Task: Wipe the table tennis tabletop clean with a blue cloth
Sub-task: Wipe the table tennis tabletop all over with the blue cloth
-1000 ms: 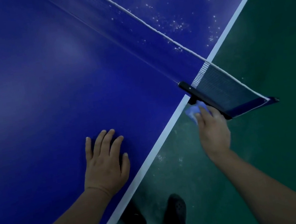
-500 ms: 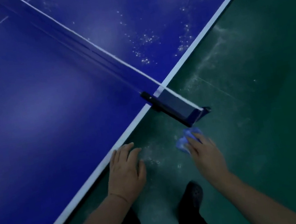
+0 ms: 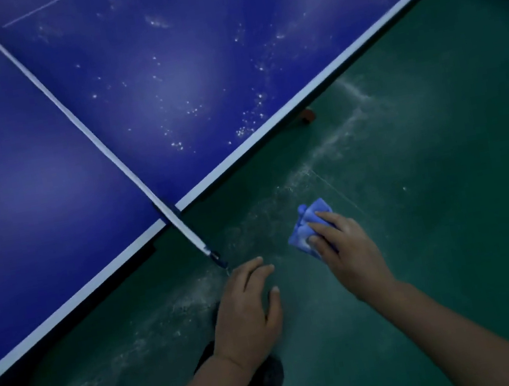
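Gripping blue cloth (image 3: 310, 224): right hand (image 3: 346, 253).

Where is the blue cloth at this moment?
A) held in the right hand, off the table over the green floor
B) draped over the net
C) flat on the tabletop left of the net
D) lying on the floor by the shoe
A: the right hand grips the bunched blue cloth above the green floor, past the edge of the table.

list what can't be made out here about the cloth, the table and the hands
Head view only:
- blue cloth: its near part is hidden under the right hand.
- table tennis tabletop: cut off by the top and left edges.
- left hand: palm faces away; it seems to hold nothing.
- shoe: dark, mostly behind the left forearm.
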Demonstrator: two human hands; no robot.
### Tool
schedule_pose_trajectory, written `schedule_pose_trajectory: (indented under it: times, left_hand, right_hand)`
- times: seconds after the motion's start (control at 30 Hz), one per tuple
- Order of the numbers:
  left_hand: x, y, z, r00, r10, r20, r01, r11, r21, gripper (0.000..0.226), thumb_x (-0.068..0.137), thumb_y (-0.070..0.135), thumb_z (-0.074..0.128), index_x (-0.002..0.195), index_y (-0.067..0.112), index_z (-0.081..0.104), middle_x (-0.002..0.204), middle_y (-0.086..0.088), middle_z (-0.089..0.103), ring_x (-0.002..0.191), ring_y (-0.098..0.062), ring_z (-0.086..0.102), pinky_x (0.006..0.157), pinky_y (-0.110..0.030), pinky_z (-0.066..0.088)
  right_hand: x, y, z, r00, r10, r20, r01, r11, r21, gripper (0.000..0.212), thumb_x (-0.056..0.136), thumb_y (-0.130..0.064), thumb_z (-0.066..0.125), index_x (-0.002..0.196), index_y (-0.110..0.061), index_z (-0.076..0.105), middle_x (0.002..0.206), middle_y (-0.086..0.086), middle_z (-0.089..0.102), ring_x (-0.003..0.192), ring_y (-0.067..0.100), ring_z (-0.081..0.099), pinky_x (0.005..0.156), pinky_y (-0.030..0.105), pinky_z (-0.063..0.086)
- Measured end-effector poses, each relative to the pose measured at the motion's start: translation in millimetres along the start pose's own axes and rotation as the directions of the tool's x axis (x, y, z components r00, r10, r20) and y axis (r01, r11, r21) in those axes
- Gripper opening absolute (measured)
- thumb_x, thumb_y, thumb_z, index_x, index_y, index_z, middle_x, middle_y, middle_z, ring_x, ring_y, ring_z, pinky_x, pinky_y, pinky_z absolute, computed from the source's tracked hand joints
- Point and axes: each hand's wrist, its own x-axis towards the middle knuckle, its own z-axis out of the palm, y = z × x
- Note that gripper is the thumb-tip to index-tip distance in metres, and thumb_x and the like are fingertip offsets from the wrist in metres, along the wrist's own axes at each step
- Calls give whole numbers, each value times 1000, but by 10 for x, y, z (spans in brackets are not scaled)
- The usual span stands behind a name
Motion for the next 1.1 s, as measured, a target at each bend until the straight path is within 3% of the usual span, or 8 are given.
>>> schedule_pose_trajectory:
  times: [0.17,0.3,0.47,0.77,0.87,0.93,1.03,1.1]
  left_hand:
    - [698,127,255,974,-117,-196,105,992,-69,34,89,25,53,117,11,67,128,-5,59,120,-22,56,104,-49,43]
    - [1226,145,388,888,-298,-350,279,955,-105,37,88,28,51,117,10,68,129,-6,60,122,-27,56,106,-55,41]
    - [1646,142,437,724,-470,-504,439,879,-188,40,87,27,50,115,6,68,129,-14,61,119,-35,56,98,-60,45]
    - [2156,-359,356,312,-648,-694,734,629,-257,48,90,33,44,127,8,62,138,-9,52,129,-28,47,106,-47,40]
    - [2235,-440,479,203,-628,-751,838,509,-199,50,91,30,44,130,3,60,138,-16,50,125,-35,49,107,-47,39]
    - [2250,-440,594,118,-628,-769,901,393,-183,53,90,30,43,132,0,58,138,-22,50,124,-41,48,107,-51,37]
    - [2261,-373,713,-17,-671,-741,940,242,-241,61,89,34,40,137,-2,53,144,-26,44,129,-45,43,108,-58,35]
    - [2250,-300,751,-42,-676,-735,946,211,-248,62,88,34,40,138,-2,52,145,-26,44,129,-46,42,107,-59,35]
  right_hand:
    - [1022,-138,-181,984,-172,53,174,984,-40,28,96,-23,65,123,-17,70,136,-1,59,115,24,54,92,26,38]
    - [1696,-219,-294,965,-243,104,247,969,-27,33,96,-31,61,127,-21,69,138,-5,57,120,13,50,95,25,37]
    - [2443,-382,-313,894,-364,259,384,923,-28,40,96,-43,52,129,-27,68,140,-11,55,121,5,46,93,28,41]
    - [5137,-1317,707,683,-665,304,696,718,7,36,103,-28,53,132,-9,64,133,18,59,113,39,57,93,41,44]
    - [5985,-1711,1298,604,-706,370,794,573,-203,44,107,-28,40,144,-6,51,149,24,45,138,42,39,114,49,27]
    - [6172,-1846,1562,610,-669,425,791,551,-267,50,108,-33,30,154,-13,35,163,14,25,151,38,14,121,51,8]
    - [5610,-1788,1711,560,-717,414,828,502,-250,52,106,-30,30,155,-14,33,164,13,24,150,41,18,120,55,16]
    - [4739,-1537,1647,385,-799,463,923,344,-174,55,99,-25,35,152,-13,39,159,17,32,146,43,28,117,56,24]
